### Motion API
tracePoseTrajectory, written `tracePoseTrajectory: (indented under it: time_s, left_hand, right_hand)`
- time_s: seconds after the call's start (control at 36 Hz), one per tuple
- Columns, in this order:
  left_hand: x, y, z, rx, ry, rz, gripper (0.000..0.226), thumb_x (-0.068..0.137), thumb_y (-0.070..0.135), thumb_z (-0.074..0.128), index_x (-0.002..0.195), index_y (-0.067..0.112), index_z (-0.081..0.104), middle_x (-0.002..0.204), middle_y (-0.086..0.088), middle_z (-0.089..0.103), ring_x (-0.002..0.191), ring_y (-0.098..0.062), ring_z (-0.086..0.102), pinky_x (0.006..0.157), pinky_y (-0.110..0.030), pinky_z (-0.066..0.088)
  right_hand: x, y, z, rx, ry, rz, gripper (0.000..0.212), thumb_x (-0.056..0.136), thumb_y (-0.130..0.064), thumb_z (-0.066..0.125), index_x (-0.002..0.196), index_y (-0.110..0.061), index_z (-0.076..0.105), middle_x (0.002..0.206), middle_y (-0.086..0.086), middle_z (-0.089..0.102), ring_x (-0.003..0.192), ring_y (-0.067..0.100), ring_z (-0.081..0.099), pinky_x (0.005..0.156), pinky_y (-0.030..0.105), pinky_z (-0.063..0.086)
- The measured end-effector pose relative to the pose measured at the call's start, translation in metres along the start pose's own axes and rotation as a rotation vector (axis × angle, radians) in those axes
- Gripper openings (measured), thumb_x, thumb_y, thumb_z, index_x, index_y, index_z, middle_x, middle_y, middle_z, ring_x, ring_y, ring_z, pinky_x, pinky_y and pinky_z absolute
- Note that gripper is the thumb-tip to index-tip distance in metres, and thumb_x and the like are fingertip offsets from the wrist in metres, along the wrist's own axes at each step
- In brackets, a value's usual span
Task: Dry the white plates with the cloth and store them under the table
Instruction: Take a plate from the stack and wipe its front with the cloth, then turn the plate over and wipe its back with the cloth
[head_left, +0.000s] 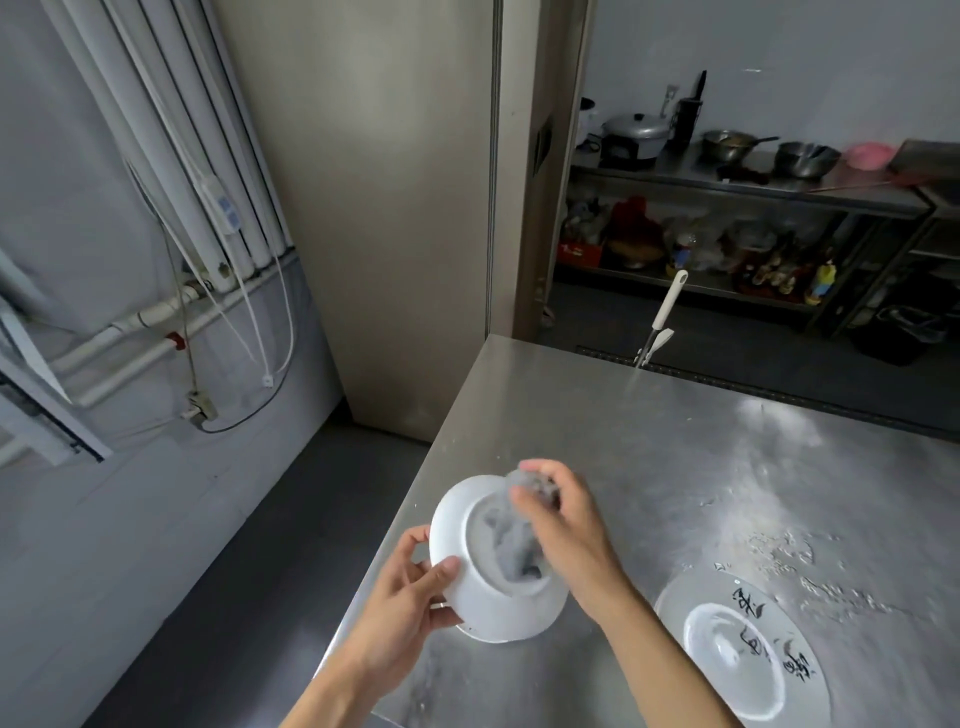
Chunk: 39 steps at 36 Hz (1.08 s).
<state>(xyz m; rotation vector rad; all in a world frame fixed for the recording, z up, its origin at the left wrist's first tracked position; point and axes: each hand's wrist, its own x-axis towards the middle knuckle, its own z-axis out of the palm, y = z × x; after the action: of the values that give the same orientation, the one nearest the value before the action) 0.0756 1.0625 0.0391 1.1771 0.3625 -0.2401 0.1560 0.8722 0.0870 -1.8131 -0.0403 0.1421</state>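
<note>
Down at the lower middle of the view, both hands meet over one white plate (488, 608), which is turned bottom up and tilted, with its foot ring facing the camera. The left hand (415, 597) reaches in from below with the wrist bent. Its thumb lies flat on the plate's outer wall, and its other fingers are curled round the near rim from underneath, so this hand grips the dish and carries it.

The right hand (566, 525) comes in from the lower right, the forearm slanting up across the table (675, 441) and the knuckles uppermost. Its fingers are bunched tightly round a grey cloth (511, 545). The cloth hangs from that fist down into the recess inside the foot ring and touches the plate's base (the fingertips are blurred, so their exact lie is unclear).

The held plate hangs above the table's left edge, between the two hands and off the steel surface. To the right of the right forearm, a second plate (748, 649) with black brush characters rests on the tabletop, apart from both hands. Water drops (779, 551) speckle the metal just beyond it. Well beyond the right hand, past the table's far edge, a white-handled tool (670, 301) stands tilted.
</note>
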Motion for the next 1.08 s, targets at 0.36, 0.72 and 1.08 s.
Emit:
tracePoseTrajectory:
  time_s: [0.36, 0.72, 1.08]
  left_hand:
    - [-0.003, 0.007, -0.001, -0.028, 0.069, 0.046, 0.050, 0.087, 0.016, 0.078, 0.129, 0.005, 0.052, 0.114, -0.032, 0.072, 0.095, -0.041, 0.073, 0.088, -0.060, 0.060]
    - [-0.005, 0.004, -0.013, -0.048, 0.021, 0.040, 0.053, 0.083, 0.020, 0.078, 0.128, 0.007, 0.053, 0.113, -0.033, 0.071, 0.093, -0.043, 0.072, 0.087, -0.060, 0.061]
    - [0.000, 0.022, -0.020, -0.209, -0.006, 0.170, 0.050, 0.085, 0.017, 0.076, 0.135, 0.023, 0.069, 0.112, -0.018, 0.065, 0.094, -0.022, 0.065, 0.084, -0.040, 0.062]
  right_hand:
    - [-0.015, 0.011, 0.022, -0.461, -0.282, -0.388, 0.034, 0.084, -0.007, 0.068, 0.112, -0.026, 0.071, 0.118, -0.021, 0.064, 0.111, -0.003, 0.057, 0.100, 0.014, 0.043]
    - [-0.012, 0.003, 0.035, -0.534, -0.247, -0.492, 0.043, 0.082, 0.003, 0.064, 0.117, -0.018, 0.073, 0.124, -0.009, 0.067, 0.114, 0.008, 0.060, 0.101, 0.014, 0.041]
    - [-0.006, 0.017, 0.010, -0.427, 0.030, -0.308, 0.034, 0.081, 0.011, 0.069, 0.105, -0.012, 0.077, 0.106, -0.007, 0.069, 0.096, 0.007, 0.067, 0.086, 0.013, 0.048]
